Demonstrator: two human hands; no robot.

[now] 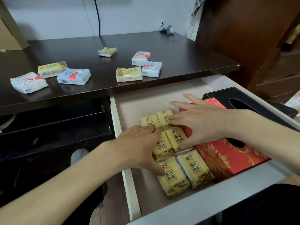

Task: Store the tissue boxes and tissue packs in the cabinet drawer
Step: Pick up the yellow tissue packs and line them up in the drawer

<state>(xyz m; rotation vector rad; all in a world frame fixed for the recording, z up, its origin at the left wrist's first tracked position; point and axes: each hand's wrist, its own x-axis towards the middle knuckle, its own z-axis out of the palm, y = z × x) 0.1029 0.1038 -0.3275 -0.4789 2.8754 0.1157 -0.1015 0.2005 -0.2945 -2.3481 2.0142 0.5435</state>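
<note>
Hands flat, fingers spread, we square yellow packs (177, 153) in the drawer (128, 184); next, we fetch desk packs (73, 76).

A single head-worn wide-angle camera is looking forward and steeply down, sitting close above the left hand (139, 143) and right hand (199, 124), both forearms entering from the bottom corners. Just beneath the hands it is taking in the open drawer (118, 127); beyond them the dark desk top (178, 51) is stretching back to a wall.
</note>
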